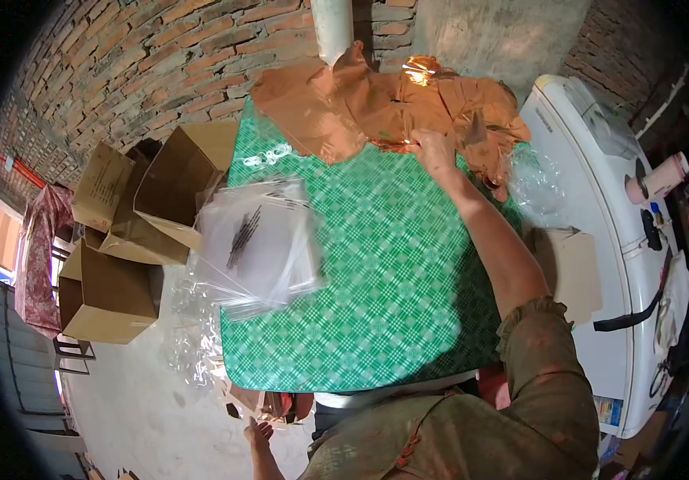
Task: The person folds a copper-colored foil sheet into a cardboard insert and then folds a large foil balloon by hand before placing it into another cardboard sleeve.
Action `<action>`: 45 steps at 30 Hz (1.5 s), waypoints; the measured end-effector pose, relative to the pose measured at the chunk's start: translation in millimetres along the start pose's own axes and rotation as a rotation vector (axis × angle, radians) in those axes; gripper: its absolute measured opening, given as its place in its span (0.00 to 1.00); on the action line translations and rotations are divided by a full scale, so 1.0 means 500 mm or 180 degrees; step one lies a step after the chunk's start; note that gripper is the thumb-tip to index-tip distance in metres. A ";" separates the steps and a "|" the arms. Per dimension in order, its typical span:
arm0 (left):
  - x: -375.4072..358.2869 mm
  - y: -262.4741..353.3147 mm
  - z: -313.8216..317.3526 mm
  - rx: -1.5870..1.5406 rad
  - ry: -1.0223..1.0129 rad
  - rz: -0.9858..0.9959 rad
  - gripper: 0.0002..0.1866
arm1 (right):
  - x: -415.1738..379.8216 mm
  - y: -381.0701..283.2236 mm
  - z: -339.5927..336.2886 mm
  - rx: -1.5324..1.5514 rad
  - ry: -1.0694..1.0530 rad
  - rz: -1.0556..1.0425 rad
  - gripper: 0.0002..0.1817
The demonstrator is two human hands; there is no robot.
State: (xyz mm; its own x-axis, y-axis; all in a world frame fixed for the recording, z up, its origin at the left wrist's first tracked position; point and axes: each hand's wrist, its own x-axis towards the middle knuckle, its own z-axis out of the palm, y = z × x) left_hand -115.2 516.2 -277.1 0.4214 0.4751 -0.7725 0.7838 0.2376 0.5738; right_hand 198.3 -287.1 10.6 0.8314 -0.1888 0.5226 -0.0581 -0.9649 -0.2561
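Observation:
Crumpled copper-coloured foil sheets [320,112] lie across the far end of a table with a green checked cover [384,296]. My right hand [436,154] reaches to their near edge, its fingers closed on the foil. Low on the left, beside the near table edge, my left hand [259,433] hangs with fingers apart, close to a container of reddish-brown pieces [280,406]. A stack of clear plastic bags [260,240] lies on the left of the table. White plastic loops [268,156] sit beyond the bags.
Open cardboard boxes [112,292] stand left of the table. A white appliance [592,168] lines the right side, with clear plastic [538,188] and a cardboard piece [568,272] between it and the table. A pipe [332,28] and brick wall [160,64] are behind.

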 end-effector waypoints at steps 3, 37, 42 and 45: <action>-0.015 0.021 -0.005 0.0411 0.0452 0.0528 0.26 | 0.001 -0.005 -0.013 0.0262 -0.0050 0.0139 0.13; -0.731 0.329 0.687 0.3459 -0.1103 0.6789 0.41 | -0.601 -0.292 -0.420 0.0993 -0.0490 -0.0653 0.21; -0.714 0.310 0.694 0.3360 -0.1006 0.6792 0.40 | -0.553 -0.202 -0.304 -0.0397 -0.0175 -0.0190 0.27; -0.713 0.308 0.698 0.3282 -0.0969 0.6732 0.41 | -0.550 -0.176 -0.263 -0.0931 -0.0346 -0.0068 0.32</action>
State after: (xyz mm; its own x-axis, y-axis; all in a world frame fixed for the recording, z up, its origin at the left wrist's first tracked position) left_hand 14.5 87.9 -8.4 0.5893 -0.7023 0.3995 -0.7944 -0.5936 0.1283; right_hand -97.6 -174.3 -3.7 0.8874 -0.1624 0.4314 -0.1834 -0.9830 0.0072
